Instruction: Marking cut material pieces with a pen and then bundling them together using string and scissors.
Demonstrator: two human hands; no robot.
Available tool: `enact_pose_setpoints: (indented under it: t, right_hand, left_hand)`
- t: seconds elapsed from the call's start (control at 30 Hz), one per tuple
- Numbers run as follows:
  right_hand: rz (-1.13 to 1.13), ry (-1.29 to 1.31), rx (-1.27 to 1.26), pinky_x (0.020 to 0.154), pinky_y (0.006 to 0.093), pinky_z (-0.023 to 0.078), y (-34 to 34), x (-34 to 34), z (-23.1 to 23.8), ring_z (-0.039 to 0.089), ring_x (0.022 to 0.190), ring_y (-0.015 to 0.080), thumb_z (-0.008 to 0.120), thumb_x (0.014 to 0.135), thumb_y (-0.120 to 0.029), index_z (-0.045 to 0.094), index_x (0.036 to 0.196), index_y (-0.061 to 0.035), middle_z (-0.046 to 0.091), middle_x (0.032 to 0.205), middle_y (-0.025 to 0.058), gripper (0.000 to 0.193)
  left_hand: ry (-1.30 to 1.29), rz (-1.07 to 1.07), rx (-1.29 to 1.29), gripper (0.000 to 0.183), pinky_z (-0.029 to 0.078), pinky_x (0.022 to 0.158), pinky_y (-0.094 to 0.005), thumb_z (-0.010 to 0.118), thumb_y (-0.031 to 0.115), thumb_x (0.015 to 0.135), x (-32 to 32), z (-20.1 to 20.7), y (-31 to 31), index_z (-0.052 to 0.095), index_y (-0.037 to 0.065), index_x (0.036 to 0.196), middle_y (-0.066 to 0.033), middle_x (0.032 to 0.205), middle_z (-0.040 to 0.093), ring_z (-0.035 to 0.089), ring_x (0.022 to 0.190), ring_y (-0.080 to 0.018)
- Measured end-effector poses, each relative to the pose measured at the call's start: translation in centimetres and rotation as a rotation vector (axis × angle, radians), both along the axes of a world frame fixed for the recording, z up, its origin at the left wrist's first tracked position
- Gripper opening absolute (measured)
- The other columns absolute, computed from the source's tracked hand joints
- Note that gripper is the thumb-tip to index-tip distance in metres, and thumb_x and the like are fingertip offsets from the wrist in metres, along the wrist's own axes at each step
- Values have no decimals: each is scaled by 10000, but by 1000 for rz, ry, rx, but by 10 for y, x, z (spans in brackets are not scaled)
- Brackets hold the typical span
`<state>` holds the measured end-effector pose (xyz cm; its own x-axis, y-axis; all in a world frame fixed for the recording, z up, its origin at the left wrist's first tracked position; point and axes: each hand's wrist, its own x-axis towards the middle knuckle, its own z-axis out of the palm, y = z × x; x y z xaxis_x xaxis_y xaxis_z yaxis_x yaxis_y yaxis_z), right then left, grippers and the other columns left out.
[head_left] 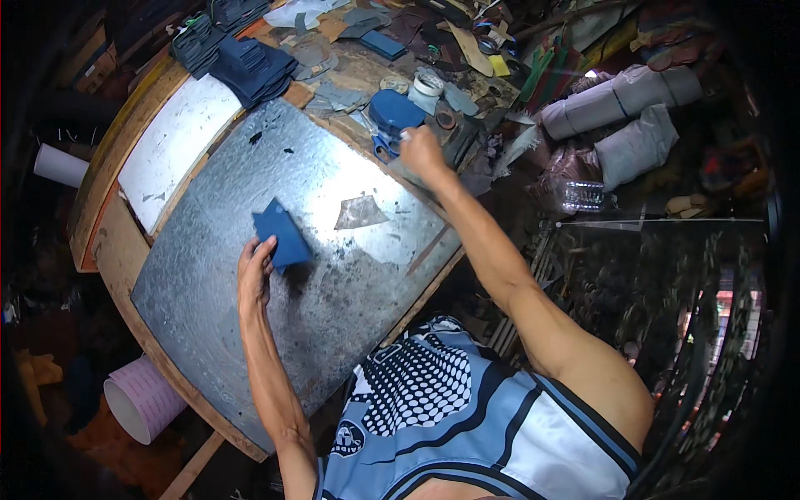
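My left hand grips a blue piece, flat and folded-looking, perhaps leather, just above the grey metal sheet on the bench. Its thumb lies over the near edge of the piece. My right hand is stretched out to the bench's far right side, its fingers drawn together. A small pale bit shows at the fingertips, too small to name. Right beside these fingers lie blue-handled scissors and a stack of rounded blue pieces. A grey-brown scrap rests on the sheet between my hands.
Behind the right hand stands a whitish open jar. Dark blue cut pieces are piled at the sheet's far edge, with scraps beyond. A white board borders the left. Wrapped rolls lie right; a pink-white roll juts out lower left.
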<state>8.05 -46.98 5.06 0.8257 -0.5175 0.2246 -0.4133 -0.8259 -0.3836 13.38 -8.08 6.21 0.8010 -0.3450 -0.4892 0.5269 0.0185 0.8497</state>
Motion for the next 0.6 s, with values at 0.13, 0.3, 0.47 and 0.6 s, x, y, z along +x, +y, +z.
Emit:
enact_pose_setpoints:
  t: [0.13, 0.3, 0.47, 0.6]
  right_hand:
    - [-241, -5, 167, 864, 461, 504, -70, 0, 13, 633, 994, 419, 564, 800, -112, 700, 1014, -11, 653, 1026, 291, 273]
    - [-239, 57, 253, 951, 456, 472, -109, 32, -9, 616, 1065, 417, 575, 801, -118, 682, 1125, -26, 642, 1105, 276, 354]
    - [-171, 312, 234, 939, 468, 480, -135, 40, -23, 615, 1058, 426, 567, 826, -148, 687, 1077, -13, 643, 1082, 287, 309]
    - [-134, 267, 224, 915, 481, 487, -152, 37, -27, 624, 1021, 439, 555, 823, -145, 692, 1055, -6, 647, 1042, 297, 302]
  left_hand:
    - [-17, -102, -136, 285, 275, 500, -169, 705, 247, 866, 35, -2, -73, 588, 58, 1045, 71, 791, 535, 393, 585, -7]
    - [227, -146, -270, 327, 447, 642, -249, 731, 286, 835, 78, -21, -173, 632, 34, 1019, -47, 851, 676, 601, 708, -122]
    - [277, -196, -261, 335, 448, 700, -276, 731, 294, 840, 96, -12, -237, 611, 54, 1041, -45, 853, 654, 600, 750, -153]
    - [271, -200, -366, 252, 419, 642, -278, 748, 290, 831, 101, -6, -317, 546, 140, 826, 29, 613, 489, 480, 594, -115]
